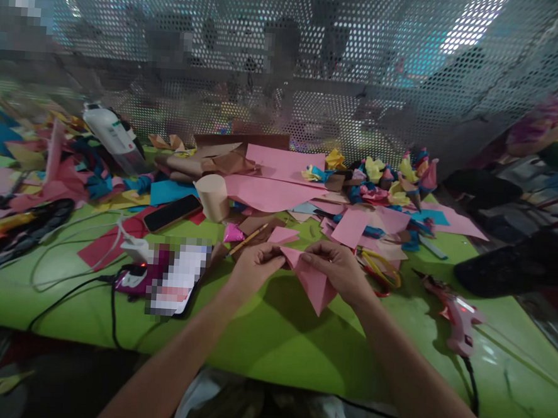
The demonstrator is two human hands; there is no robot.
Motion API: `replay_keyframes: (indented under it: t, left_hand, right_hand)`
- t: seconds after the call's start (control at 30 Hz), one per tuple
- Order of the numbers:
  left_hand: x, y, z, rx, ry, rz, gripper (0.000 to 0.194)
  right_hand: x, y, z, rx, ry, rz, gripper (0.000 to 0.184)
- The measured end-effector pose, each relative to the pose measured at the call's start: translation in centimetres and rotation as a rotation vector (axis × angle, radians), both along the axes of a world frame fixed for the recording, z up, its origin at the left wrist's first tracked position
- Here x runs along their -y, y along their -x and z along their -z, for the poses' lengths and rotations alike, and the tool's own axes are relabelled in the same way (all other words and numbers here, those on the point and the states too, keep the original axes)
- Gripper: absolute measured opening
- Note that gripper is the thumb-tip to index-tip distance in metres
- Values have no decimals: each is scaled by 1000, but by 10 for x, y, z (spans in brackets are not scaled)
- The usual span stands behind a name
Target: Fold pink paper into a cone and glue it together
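Observation:
Both my hands hold one folded pink paper piece [313, 280], a triangle with its tip pointing toward me, just above the green table [271, 335]. My left hand [255, 265] pinches its left upper corner with closed fingers. My right hand [336, 268] grips its top right edge, fingers curled over the paper. A pencil [246, 240] lies just beyond my left hand.
Pink sheets [281, 181], a tan paper roll [212, 197], and a heap of small coloured paper cones [385, 177] lie behind. Yellow-handled scissors [383, 271] and a pink glue gun [456, 314] sit right. Phones [172, 212], cables and a bottle [113, 134] are left. A perforated screen stands behind.

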State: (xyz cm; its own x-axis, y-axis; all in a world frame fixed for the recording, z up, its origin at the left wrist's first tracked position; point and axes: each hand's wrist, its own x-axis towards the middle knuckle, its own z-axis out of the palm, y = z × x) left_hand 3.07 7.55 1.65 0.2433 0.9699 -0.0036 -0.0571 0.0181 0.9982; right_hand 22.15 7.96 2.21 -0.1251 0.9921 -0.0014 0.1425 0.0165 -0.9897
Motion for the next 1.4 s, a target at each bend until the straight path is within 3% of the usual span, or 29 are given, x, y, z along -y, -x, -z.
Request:
replay_keyframes:
  t: [0.47,0.7,1.0,1.4]
  left_hand:
    - [1,1,2,-107,-59,-28,17]
    - [3,-1,1,-167,-136,-38,15]
    - [6,-2,-4,-235,-155,-65,14]
    - [6,-1,-6,-206,-131,-6,20]
  right_hand:
    - [1,2,-1,98,-71,-55,18]
    - [4,4,6,99,-106,-82,25]
    - [6,13,10,71,-141,-49,25]
    - [10,17,6,112,-228,-22,21]
